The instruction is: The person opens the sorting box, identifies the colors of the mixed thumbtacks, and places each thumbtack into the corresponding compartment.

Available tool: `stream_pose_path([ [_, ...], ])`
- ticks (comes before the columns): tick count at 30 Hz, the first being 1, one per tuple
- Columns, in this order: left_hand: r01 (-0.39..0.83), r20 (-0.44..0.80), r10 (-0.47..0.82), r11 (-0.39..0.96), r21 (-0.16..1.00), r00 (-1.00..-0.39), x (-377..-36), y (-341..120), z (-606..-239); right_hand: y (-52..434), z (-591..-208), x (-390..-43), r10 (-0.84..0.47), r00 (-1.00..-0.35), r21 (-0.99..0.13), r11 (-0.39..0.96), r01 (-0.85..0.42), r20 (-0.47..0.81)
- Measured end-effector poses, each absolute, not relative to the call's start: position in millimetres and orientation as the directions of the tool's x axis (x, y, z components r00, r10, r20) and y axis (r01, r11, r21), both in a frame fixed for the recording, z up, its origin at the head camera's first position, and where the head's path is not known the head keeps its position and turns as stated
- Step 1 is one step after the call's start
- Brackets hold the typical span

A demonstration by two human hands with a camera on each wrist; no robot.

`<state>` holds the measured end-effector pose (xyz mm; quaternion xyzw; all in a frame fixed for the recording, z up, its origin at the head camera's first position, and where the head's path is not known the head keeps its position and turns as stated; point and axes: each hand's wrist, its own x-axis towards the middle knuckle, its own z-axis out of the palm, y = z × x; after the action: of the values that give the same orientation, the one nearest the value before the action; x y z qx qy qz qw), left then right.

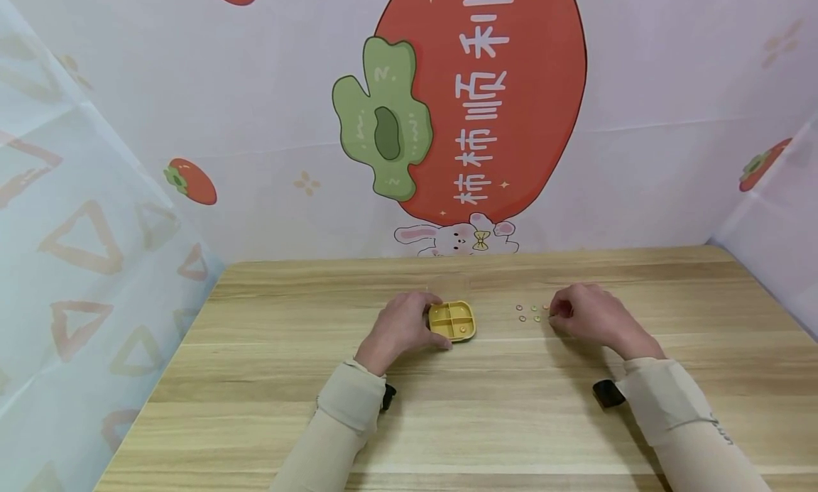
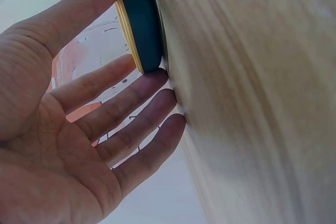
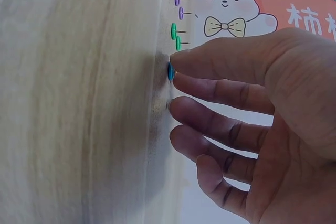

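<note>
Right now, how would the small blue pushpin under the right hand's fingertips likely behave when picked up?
The blue pushpin probably feels light and stiff, being tiny. It stands on its flat head, pin up like the green pushpins, so it may tip. The right hand risks a prick.

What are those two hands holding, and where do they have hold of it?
The left hand grips the yellow compartment box by its left edge, thumb and fingers on opposite sides. The right hand pinches a blue pushpin at its head, on the table.
</note>
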<state>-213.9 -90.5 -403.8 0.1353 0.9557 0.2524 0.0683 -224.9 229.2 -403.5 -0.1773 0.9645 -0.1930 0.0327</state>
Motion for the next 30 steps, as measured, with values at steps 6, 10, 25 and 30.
stream_pose_path([
  [6, 0.225, -0.058, 0.292, 0.835, 0.502, -0.955, -213.5, -90.2, -403.9, 229.3, -405.1, -224.9, -0.349, -0.937, -0.378, 0.866, -0.328, 0.015],
  [10, 0.225, -0.058, 0.293, 0.833, 0.505, -0.954, -213.6, -90.4, -403.9, 229.4, -406.2, -225.0, -0.342, -0.940, -0.377, 0.868, -0.322, 0.015],
  [25, 0.244, -0.041, 0.306, 0.828, 0.505, -0.951, -213.6, -91.5, -405.6, 229.7, -409.2, -225.5, -0.350, -0.936, -0.366, 0.868, -0.336, 0.032],
  [30, 0.239, -0.046, 0.301, 0.830, 0.504, -0.952, -214.0, -90.7, -405.5, 229.4, -409.2, -225.9, -0.352, -0.935, -0.363, 0.867, -0.341, 0.037],
])
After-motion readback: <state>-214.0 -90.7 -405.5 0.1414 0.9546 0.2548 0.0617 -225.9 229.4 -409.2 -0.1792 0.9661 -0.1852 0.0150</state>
